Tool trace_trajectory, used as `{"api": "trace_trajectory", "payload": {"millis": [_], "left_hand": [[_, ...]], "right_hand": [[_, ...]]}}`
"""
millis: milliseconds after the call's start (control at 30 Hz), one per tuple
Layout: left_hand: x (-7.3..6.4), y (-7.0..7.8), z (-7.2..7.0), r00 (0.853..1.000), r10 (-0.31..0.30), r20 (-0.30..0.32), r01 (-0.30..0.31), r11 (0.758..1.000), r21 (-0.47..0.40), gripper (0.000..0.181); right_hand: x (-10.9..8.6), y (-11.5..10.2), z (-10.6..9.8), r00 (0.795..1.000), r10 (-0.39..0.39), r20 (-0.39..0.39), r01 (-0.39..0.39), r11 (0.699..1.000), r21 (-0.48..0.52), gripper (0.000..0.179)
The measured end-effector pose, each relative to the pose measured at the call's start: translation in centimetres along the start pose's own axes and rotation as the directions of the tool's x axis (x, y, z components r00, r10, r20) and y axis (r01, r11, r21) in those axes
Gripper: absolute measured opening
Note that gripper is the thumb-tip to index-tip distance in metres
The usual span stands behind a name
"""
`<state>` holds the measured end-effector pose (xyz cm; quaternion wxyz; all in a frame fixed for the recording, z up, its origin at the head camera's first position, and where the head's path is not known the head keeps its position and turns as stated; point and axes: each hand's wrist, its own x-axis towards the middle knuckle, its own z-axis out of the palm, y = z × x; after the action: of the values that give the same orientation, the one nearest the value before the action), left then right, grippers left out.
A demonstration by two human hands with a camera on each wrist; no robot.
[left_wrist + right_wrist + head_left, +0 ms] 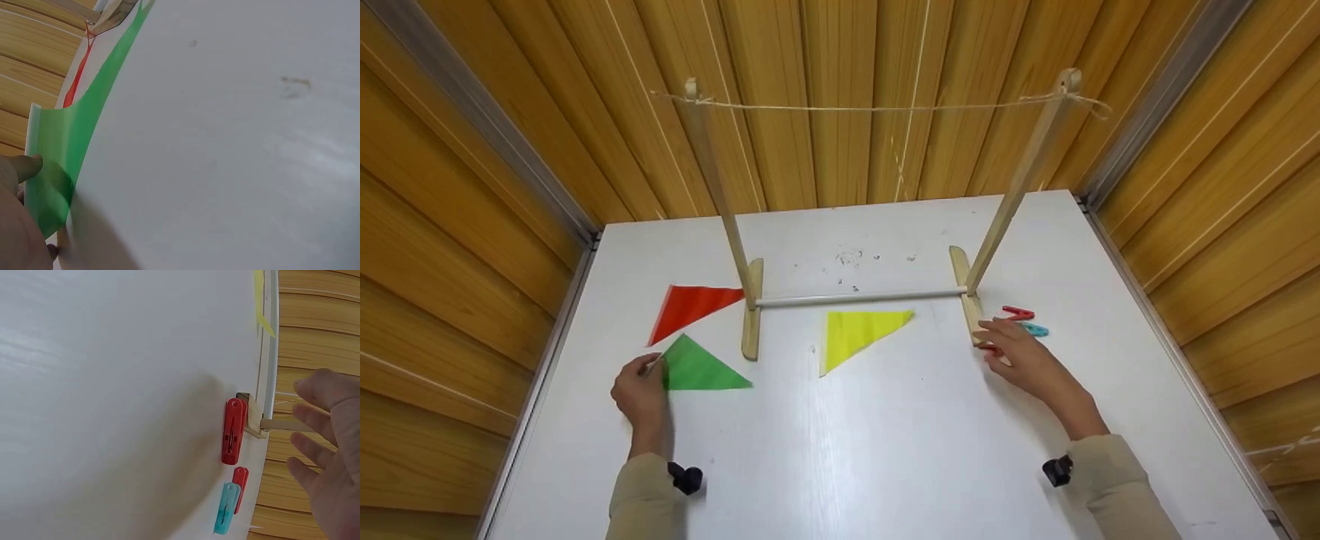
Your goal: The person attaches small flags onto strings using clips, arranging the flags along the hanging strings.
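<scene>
My left hand (640, 391) pinches the white edge of a green triangular flag (699, 367) between thumb and fingers. In the left wrist view that edge of the green flag (56, 163) stands up off the table while its tip trails away. My right hand (1027, 364) hovers with spread fingers over a red clothespin (233, 432) by the stand's right foot. Beyond it lie another red clothespin (1018, 313) and a blue clothespin (1035, 329). A red flag (690, 309) lies above the green one, and a yellow flag (858, 336) lies between the stand's feet.
A wooden stand with a left post (720, 195), a right post (1020, 187) and a white crossbar (855, 298) rises from the white table (840, 450). A thin string (855, 109) spans the post tops. Wood-panelled walls (810, 45) enclose the table's back and sides.
</scene>
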<state>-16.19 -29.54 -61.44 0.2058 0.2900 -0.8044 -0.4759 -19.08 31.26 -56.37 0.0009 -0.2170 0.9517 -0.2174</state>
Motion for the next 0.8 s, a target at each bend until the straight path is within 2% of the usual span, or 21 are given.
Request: {"api": "trace_trajectory", "payload": {"millis": [133,367,567,800], "left_hand": [[-0.2,0.3,-0.2,0.999,0.045,0.014,-0.045,0.999,-0.028,0.021],[-0.3,0.1,-0.6,0.995,0.077,0.066,-0.075,0.997,-0.033,0.027],[-0.4,0.4,-0.7,0.983,0.138,0.118,-0.136,0.990,-0.026,0.033],[-0.3,1.7,-0.4,0.980,0.187,0.068,-0.183,0.981,-0.068,0.023]], "right_hand": [[-0.1,0.3,0.3,1.000,0.008,0.023,-0.008,1.000,-0.012,0.040],[-0.3,1.3,0.8,0.986,0.127,0.105,-0.123,0.992,-0.040,0.042],[-0.5,1.7,1.4,0.986,0.150,0.074,-0.150,0.989,-0.016,0.045],[-0.2,1.6,1.6,0.984,0.173,0.049,-0.171,0.985,-0.038,0.042]]}}
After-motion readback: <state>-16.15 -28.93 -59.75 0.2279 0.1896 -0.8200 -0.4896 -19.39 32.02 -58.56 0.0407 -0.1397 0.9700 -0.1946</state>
